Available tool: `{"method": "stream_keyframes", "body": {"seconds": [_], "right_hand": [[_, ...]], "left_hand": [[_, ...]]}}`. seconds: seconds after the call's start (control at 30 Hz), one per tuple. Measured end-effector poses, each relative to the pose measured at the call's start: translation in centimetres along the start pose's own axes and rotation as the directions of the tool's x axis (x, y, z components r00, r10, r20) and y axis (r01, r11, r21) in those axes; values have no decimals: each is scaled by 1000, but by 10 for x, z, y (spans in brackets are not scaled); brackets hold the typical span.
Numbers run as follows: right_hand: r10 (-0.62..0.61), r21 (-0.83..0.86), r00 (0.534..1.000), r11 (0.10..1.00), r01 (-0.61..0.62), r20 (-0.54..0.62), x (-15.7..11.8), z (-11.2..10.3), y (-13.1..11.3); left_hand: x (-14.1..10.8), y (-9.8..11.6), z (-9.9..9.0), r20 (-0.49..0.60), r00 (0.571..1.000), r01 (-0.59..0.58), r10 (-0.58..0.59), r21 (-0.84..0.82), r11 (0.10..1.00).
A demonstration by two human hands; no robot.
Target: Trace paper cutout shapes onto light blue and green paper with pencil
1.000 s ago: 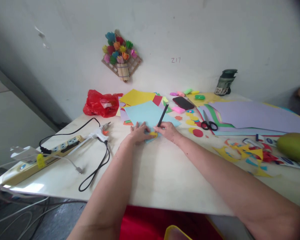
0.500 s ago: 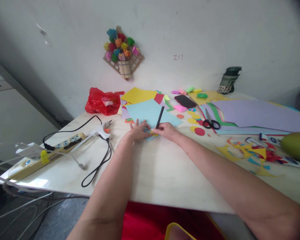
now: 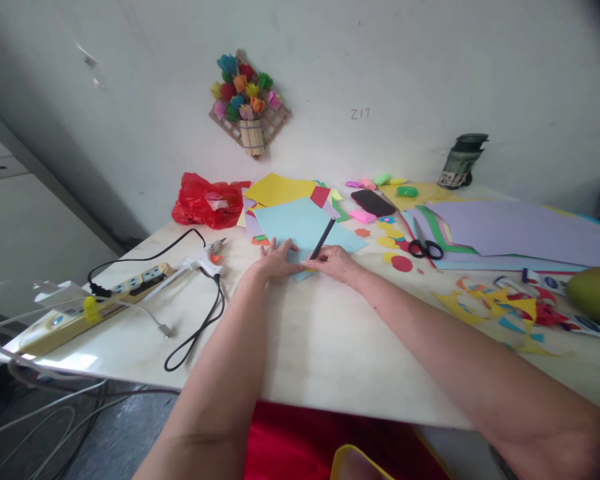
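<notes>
In my right hand is a black pen, held by its lower end and leaning to the right. Its tip meets the near part of a light blue sheet of paper, close to a small yellow piece mostly hidden by my fingers. My left hand lies on the same sheet with its fingers spread, the fingertips next to the pen. Behind the blue sheet are a yellow sheet and a red paper piece.
Left lie a glue gun, a power strip with cables, and a red plastic bag. On the right are scissors, a phone, paper circles, scraps, purple paper and a bottle.
The pen has tilted further to the right in my right hand. My left hand stays on the paper. The whole view has shifted slightly.
</notes>
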State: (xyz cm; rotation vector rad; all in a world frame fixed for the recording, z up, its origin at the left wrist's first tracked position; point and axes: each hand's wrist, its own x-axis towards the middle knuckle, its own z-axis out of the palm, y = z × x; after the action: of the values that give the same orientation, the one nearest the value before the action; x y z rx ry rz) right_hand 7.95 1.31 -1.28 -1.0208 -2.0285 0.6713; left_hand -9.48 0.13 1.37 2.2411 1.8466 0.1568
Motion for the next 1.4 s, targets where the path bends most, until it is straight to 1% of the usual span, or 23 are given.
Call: {"method": "stream_keyframes", "body": {"seconds": [0.33, 0.8, 1.07, 1.4], "right_hand": [[-18, -21, 1000, 1000, 18, -13, 0, 0, -3], [-4, -40, 1000, 999, 4, -5, 0, -1, -4], [-11, -57, 1000, 998, 12, 10, -1, -2, -5], [12, -69, 999, 998, -9, 31, 0, -5, -7]], "left_hand": [[1, 1, 0, -12, 1000, 23, -23, 20, 1000], [1, 1, 0, 3, 999, 32, -32, 18, 999], [-2, 5, -3, 15, 999, 34, -34, 19, 999], [-4, 6, -5, 25, 999, 26, -26, 24, 999]]}}
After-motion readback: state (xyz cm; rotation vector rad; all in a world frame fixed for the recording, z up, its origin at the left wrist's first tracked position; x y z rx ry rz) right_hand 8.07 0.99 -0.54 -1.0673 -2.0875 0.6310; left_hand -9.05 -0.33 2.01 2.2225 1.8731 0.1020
